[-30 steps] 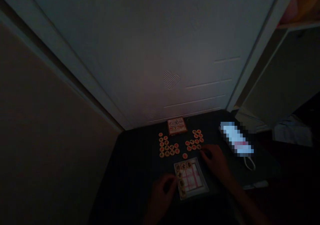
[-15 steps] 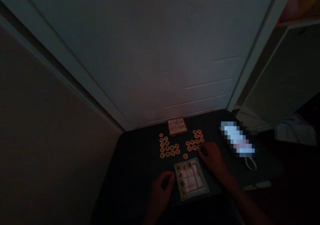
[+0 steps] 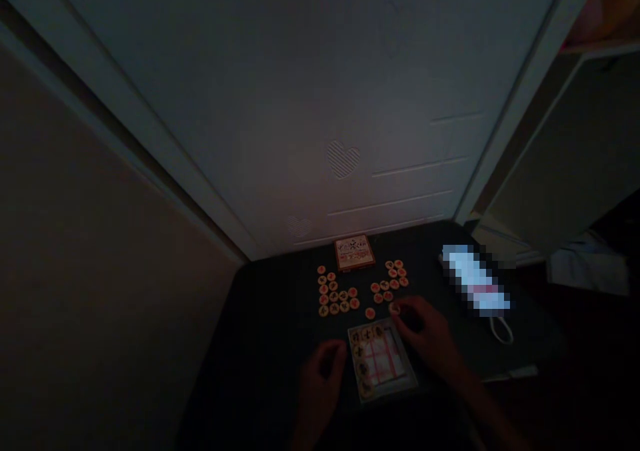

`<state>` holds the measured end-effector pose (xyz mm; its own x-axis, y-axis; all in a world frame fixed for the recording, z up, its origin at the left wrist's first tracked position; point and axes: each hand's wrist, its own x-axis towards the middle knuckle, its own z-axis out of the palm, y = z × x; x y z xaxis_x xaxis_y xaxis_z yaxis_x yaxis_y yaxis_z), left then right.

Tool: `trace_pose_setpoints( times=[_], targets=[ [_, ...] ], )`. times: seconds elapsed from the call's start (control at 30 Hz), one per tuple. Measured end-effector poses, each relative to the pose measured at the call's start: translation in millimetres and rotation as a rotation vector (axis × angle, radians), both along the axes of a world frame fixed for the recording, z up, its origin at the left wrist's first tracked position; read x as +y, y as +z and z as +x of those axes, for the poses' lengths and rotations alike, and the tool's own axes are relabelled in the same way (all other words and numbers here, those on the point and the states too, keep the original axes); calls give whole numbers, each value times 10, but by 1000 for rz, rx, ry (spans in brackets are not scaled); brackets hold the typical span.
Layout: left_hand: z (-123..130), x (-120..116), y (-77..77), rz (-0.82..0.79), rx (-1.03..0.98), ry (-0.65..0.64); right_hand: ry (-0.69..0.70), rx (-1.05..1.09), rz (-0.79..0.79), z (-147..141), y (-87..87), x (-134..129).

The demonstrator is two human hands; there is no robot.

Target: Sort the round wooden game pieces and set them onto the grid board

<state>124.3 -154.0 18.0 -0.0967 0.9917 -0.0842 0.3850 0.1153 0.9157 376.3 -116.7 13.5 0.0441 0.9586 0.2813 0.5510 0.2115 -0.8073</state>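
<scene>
While my right hand (image 3: pixel 424 324) is pinching a round disc (image 3: pixel 394 308), that grip is clamping its edge between thumb and fingertips. The disc is sitting just beyond the far right corner of the shallow tray (image 3: pixel 411 379), though I cannot tell whether it is touching the worktop (image 3: pixel 275 317). I am judging it light, stiff and hardly fragile, perhaps slippery on its flat faces, so its rim is offering the surest hold. My left hand (image 3: pixel 320 367) is curling beside the tray's left side; whether that grip is holding anything, I cannot tell. Other discs (image 3: pixel 334 297) are lying beyond, near a flat box (image 3: pixel 354 252).
</scene>
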Motion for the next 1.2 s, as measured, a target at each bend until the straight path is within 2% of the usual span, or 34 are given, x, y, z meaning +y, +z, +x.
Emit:
trace_pose_setpoints(
  times=[0.07,0.23,0.37,0.6,0.87,1.2],
  targets=[
    [54,3,72,-4,-36,-11,100,18,4,-74,83,-106],
    [232,11,293,-19,-136,-149,293,74,-4,-244,243,-306],
    [341,14,345,-27,-184,-201,384,103,-44,-349,326,-376],
    [356,1,285,-26,-239,-158,349,132,11,-392,325,-384],
    [382,-11,324,-86,-352,-81,277,136,-51,-359,295,-410],
    [396,-23,406,-128,-422,-109,307,185,-70,-332,321,-397]
  ],
)
